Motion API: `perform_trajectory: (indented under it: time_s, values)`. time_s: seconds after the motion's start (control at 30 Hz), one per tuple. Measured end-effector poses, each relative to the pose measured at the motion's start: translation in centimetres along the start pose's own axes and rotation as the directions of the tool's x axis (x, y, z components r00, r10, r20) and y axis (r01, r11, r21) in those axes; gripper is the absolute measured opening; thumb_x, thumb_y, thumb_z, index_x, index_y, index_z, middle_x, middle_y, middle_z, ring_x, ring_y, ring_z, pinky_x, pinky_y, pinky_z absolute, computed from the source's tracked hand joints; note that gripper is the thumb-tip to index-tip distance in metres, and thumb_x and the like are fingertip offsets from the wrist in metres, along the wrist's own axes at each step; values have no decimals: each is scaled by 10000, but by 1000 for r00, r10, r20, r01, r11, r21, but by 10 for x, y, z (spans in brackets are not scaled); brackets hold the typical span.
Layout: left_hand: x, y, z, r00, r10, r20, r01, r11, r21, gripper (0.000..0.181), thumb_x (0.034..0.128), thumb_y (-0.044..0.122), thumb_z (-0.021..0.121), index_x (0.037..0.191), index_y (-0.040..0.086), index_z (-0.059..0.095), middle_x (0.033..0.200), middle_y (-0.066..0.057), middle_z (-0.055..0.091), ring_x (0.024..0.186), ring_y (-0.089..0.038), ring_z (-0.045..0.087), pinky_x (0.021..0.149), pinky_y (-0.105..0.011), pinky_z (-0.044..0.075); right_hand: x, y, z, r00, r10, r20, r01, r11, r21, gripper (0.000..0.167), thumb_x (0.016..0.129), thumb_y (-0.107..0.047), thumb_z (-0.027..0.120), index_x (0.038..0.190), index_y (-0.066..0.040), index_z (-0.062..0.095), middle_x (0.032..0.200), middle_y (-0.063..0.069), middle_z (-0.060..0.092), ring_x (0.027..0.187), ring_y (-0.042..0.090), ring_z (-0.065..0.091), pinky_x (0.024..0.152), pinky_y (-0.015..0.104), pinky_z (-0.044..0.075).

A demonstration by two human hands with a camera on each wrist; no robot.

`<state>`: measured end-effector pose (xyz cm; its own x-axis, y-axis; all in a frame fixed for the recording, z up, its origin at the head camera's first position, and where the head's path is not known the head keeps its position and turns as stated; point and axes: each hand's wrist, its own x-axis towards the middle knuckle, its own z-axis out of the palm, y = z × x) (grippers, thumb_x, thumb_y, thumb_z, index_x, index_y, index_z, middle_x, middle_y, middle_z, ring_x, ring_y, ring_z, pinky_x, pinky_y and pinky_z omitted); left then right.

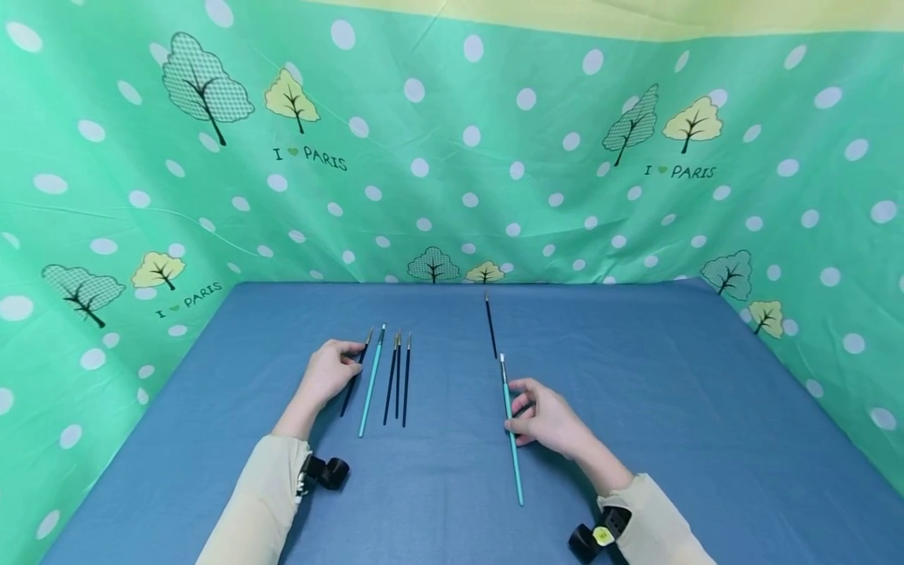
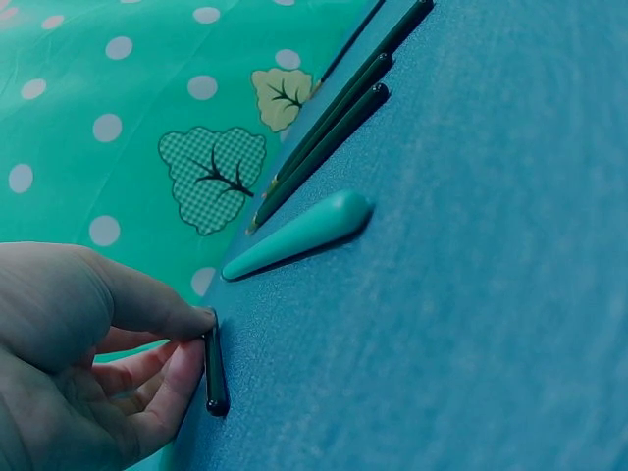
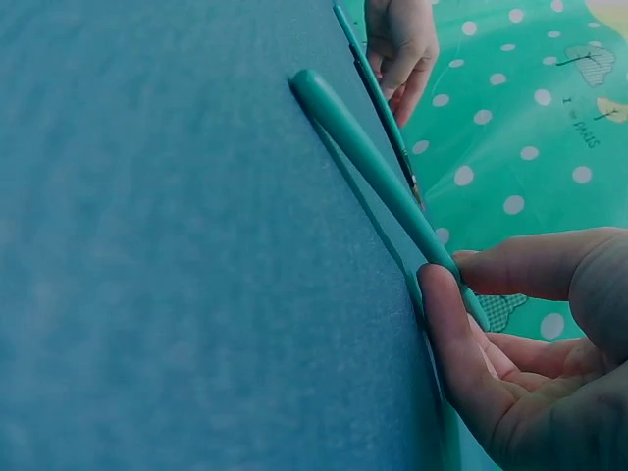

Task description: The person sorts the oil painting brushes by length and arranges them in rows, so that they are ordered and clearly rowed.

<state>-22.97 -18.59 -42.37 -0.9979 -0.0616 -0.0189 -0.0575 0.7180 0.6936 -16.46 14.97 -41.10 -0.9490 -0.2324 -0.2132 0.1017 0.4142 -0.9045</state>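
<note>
At the left of a row of brushes, my left hand (image 1: pixel 328 374) pinches a thin black paintbrush (image 1: pixel 349 399) between thumb and fingers. The left wrist view shows that black handle (image 2: pixel 217 378) coming out below the fingertips, close to the cloth. To the right, my right hand (image 1: pixel 551 421) pinches a teal paintbrush (image 1: pixel 516 471) with a white tip, bristles pointing away from me. In the right wrist view this teal handle (image 3: pixel 368 157) slants, its shadow beside it; whether its end touches the cloth I cannot tell.
Beside my left hand lie another teal paintbrush (image 1: pixel 370 386) and three black paintbrushes (image 1: pixel 406 388), roughly parallel. One more black paintbrush (image 1: pixel 490 326) lies farther back, just beyond the right brush's tip. A blue cloth (image 1: pixel 671 361) covers the table, and a green dotted curtain (image 1: pixel 466 173) hangs behind.
</note>
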Motion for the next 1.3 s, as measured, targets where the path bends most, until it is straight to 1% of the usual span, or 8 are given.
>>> perform_trajectory:
  time_s: [0.23, 0.33, 0.53, 0.77, 0.9, 1.1, 1.2, 1.3]
  values:
    - [0, 0, -1, 1000, 4, 9, -4, 1000, -6, 384, 844, 32, 563, 1227, 10, 561, 1136, -189, 497, 805, -216, 550, 619, -300, 437, -1, 2, -1, 999, -20, 30, 20, 1000, -11, 577, 773, 24, 658, 1300, -11, 425, 922, 135, 507, 669, 182, 564, 553, 327, 525]
    - [-1, 1, -1, 1000, 2, 7, -2, 1000, -1, 383, 843, 33, 563, 1225, 9, 562, 1136, -192, 497, 804, -219, 550, 616, -298, 435, 0, 2, 0, 999, -16, 31, 16, 1000, -19, 576, 774, 24, 656, 1300, -8, 426, 926, 133, 508, 665, 180, 560, 554, 323, 525]
    - [-1, 1, -1, 1000, 6, 1, -6, 1000, 2, 380, 845, 37, 564, 1223, 12, 565, 1133, -189, 501, 807, -220, 549, 618, -298, 432, 0, 0, 2, 1000, 17, 1, -17, 1000, -21, 555, 768, 37, 652, 1282, -13, 448, 908, 127, 506, 636, 182, 550, 549, 324, 522]
    - [-1, 1, -1, 1000, 0, 6, 0, 1000, 0, 382, 846, 37, 564, 1227, 12, 562, 1139, -188, 498, 804, -219, 549, 611, -288, 426, 2, -2, 6, 998, 48, -47, -51, 997, -56, 532, 758, 33, 662, 1254, -30, 482, 873, 106, 515, 594, 171, 562, 534, 304, 515]
    - [-2, 1, -2, 1000, -3, 7, 3, 1000, -5, 381, 847, 36, 563, 1227, 9, 561, 1143, -192, 493, 799, -218, 545, 604, -279, 420, 4, -1, 6, 997, 61, -51, -63, 997, -45, 525, 756, 32, 667, 1246, -32, 492, 879, 108, 517, 588, 174, 571, 538, 304, 517]
    - [-1, 1, -2, 1000, 0, 8, 0, 1000, -8, 382, 848, 39, 562, 1228, 9, 561, 1147, -196, 489, 796, -220, 541, 608, -281, 419, 5, 1, 5, 998, 60, -35, -61, 997, -39, 517, 758, 32, 665, 1245, -24, 499, 881, 114, 507, 602, 182, 564, 545, 309, 520]
    - [-1, 1, -2, 1000, 1, 8, 0, 1000, -9, 382, 846, 38, 564, 1227, 8, 562, 1148, -196, 489, 802, -221, 544, 609, -282, 421, 4, 0, 6, 997, 65, -38, -67, 996, -54, 519, 759, 31, 664, 1247, -23, 498, 881, 110, 508, 610, 177, 561, 545, 305, 519]
    - [-1, 1, -2, 1000, 1, 8, -1, 1000, -10, 382, 846, 38, 564, 1227, 9, 562, 1147, -195, 489, 807, -222, 546, 607, -279, 422, 2, -4, 8, 996, 75, -53, -80, 992, -96, 520, 758, 21, 668, 1248, -17, 496, 881, 100, 516, 597, 165, 567, 538, 297, 515]
